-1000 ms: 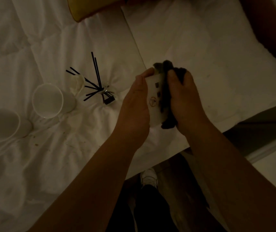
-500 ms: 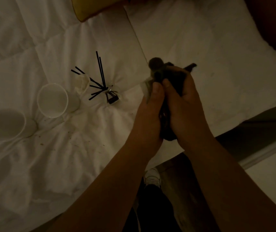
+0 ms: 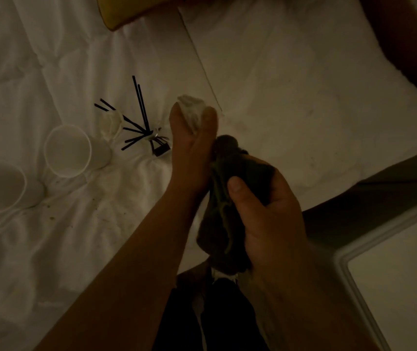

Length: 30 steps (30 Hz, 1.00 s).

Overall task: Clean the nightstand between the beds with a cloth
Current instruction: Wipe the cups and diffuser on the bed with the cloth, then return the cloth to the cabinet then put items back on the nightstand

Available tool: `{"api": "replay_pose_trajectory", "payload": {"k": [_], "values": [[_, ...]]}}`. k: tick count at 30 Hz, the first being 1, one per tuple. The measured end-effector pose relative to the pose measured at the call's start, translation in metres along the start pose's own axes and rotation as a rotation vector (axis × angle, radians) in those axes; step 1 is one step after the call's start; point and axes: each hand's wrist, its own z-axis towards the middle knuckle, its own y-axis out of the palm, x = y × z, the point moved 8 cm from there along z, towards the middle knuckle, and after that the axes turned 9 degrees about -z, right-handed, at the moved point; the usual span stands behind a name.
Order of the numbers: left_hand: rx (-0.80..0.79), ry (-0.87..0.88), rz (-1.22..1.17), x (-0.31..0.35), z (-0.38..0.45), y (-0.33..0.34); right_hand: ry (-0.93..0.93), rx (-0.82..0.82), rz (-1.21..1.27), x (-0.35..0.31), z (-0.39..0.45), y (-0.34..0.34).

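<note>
The room is dim. My right hand [image 3: 265, 206] grips a dark cloth [image 3: 225, 224] that hangs bunched down from my fist, over the edge of the bed. My left hand [image 3: 192, 148] is raised beside it, fingers closed on a small white object [image 3: 192, 110] that looks crumpled at its top; what it is I cannot tell. The two hands are close, the cloth's upper end touching my left palm. The nightstand itself is not clearly in view.
On the white duvet [image 3: 50, 236] to the left lie two white cups [image 3: 68, 150] [image 3: 0, 183] on their sides and a reed diffuser [image 3: 151, 140] with black sticks. A white pillow [image 3: 303, 84] lies at right, a yellow cushion [image 3: 131, 11] at top. My legs and shoe are below.
The hands were together, wiping the white object with the cloth. Now they have drawn apart: the right hand pulled the cloth down and right, the left kept the white object.
</note>
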Motion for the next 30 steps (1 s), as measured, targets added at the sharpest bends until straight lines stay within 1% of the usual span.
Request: {"api": "replay_pose_trajectory", "payload": {"k": [1,2,6,7,8,10,12,13,14,15,17,18,19,20,21,22,23,25,27,30], "values": [[-0.056,0.071,0.14,0.005,0.007,0.002,0.034,0.026,0.075,0.004,-0.001,-0.006],[-0.105,0.119,0.328,0.006,0.015,0.005,0.057,0.053,0.131,0.006,-0.001,-0.014],[-0.27,0.139,1.143,-0.018,0.046,0.017,0.076,0.08,0.26,0.007,0.001,-0.035],[-0.313,0.152,1.276,-0.024,0.048,0.02,0.066,0.079,0.262,0.006,0.001,-0.038],[-0.352,0.142,1.358,-0.03,0.048,0.023,0.056,0.078,0.253,0.004,0.0,-0.041],[-0.394,0.124,1.406,-0.034,0.043,0.024,0.035,0.084,0.236,0.0,0.0,-0.045],[-0.402,0.151,1.338,-0.019,0.03,0.026,0.001,0.087,0.2,-0.01,0.002,-0.046],[-0.378,0.169,1.224,-0.002,0.019,0.028,-0.031,0.091,0.148,-0.019,0.001,-0.046],[-0.33,0.135,1.026,0.014,0.008,0.026,-0.087,0.089,0.095,-0.03,0.002,-0.047],[-0.304,0.026,0.768,0.029,-0.005,0.022,-0.134,0.087,0.041,-0.047,0.0,-0.045],[-0.339,-0.392,0.138,0.057,-0.043,0.023,-0.226,0.014,-0.028,-0.087,-0.011,-0.034],[-0.397,-0.555,-0.085,0.058,-0.061,0.03,-0.259,-0.028,-0.061,-0.093,-0.011,-0.032],[-0.456,-0.574,-0.164,0.085,-0.079,0.032,-0.295,-0.077,-0.104,-0.117,-0.02,-0.024],[-0.501,-0.517,-0.129,0.1,-0.091,0.031,-0.318,-0.112,-0.157,-0.13,-0.026,-0.019],[-0.492,-0.422,-0.052,0.134,-0.105,0.025,-0.338,-0.151,-0.192,-0.158,-0.041,-0.01],[-0.447,-0.328,0.012,0.161,-0.113,0.017,-0.38,-0.179,-0.215,-0.181,-0.055,-0.003],[-0.376,-0.254,0.025,0.188,-0.12,0.006,-0.413,-0.206,-0.226,-0.204,-0.069,0.003],[-0.234,-0.188,-0.037,0.231,-0.141,-0.023,-0.463,-0.236,-0.257,-0.241,-0.096,0.016],[-0.102,-0.13,-0.15,0.276,-0.168,-0.058,-0.463,-0.289,-0.266,-0.273,-0.126,0.038],[0.0,-0.027,-0.24,0.326,-0.207,-0.101,-0.44,-0.422,-0.226,-0.3,-0.16,0.078]]}}
